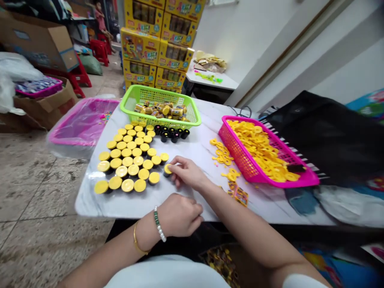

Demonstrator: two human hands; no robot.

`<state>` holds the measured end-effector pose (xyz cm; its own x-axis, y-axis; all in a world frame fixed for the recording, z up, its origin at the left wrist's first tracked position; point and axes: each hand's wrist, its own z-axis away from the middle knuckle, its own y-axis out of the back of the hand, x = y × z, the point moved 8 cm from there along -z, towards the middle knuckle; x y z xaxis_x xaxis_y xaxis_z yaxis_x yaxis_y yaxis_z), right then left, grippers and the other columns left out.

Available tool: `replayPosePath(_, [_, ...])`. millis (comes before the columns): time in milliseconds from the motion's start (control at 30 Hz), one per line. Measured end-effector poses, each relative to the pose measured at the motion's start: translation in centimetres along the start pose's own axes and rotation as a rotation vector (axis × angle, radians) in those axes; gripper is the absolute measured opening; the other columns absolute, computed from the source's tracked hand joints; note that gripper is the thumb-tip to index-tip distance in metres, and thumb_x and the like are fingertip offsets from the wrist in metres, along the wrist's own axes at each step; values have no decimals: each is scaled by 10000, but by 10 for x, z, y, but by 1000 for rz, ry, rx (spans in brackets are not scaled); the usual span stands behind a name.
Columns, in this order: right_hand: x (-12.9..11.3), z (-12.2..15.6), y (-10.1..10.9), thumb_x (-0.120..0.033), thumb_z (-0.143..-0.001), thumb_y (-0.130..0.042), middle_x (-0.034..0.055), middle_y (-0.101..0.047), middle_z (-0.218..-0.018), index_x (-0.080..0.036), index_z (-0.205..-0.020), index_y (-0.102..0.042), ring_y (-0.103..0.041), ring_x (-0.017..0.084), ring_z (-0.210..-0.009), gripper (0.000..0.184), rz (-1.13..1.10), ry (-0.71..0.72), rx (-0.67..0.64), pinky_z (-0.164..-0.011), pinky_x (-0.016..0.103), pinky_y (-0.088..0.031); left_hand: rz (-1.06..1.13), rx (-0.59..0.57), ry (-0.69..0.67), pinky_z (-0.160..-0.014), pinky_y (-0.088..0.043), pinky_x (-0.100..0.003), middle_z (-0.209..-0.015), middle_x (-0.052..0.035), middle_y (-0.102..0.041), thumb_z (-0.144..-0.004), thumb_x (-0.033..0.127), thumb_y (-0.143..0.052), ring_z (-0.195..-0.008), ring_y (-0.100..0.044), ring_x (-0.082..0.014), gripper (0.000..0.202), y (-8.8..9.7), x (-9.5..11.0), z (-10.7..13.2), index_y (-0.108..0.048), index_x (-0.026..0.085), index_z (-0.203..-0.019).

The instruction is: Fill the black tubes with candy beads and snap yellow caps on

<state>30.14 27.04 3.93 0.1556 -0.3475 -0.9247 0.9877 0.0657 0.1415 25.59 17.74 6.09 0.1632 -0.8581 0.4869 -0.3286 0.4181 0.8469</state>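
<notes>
My right hand pinches a small black tub with a yellow lid between thumb and fingers, at the right side of a group of similar yellow-lidded tubs. These stand upright, close together, on the marbled white table. My left hand is closed in a loose fist at the table's front edge, wearing a beaded bracelet; anything inside its fingers is hidden. Behind the tubs, several black pieces with coloured centres stand by a green basket that holds small yellow-brown cylinders.
A pink basket full of yellow plastic pieces stands at the right, with loose yellow pieces and printed wrappers beside it. A plastic-lined pink basket is left of the table. Yellow display boxes are stacked behind.
</notes>
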Motion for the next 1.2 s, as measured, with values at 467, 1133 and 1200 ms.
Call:
replayPosePath(467, [-45,-17,122,-359,-837,-591,43,-713,-826,-200,-897,-686,-668,188,-781,195,784,222,552,-761,310,-497,40,-64,155,-614,-470,-267,-817,-49,-688,-945,297,-488,-704,-650,-178,213,1,-7,-3,-625,162,-853])
replayPosePath(1133, [-15,36,55,-163,-733,-630,-3,-695,-834,-198,-1055,-682,-619,124,-722,328,723,297,50,-675,220,-479,234,432,584,-629,-505,-294,-776,-41,-674,-905,242,-523,-671,-665,-208,707,17,-50,14,-149,98,-1488])
replayPosePath(1200, [-15,44,53,-146,-764,-591,5,-712,-863,-198,-1135,-657,-642,128,-737,380,667,315,-66,-686,229,-500,217,402,598,-627,-503,-292,-798,-59,-690,-911,230,-514,-686,-675,-213,622,17,-52,12,-237,115,-1456])
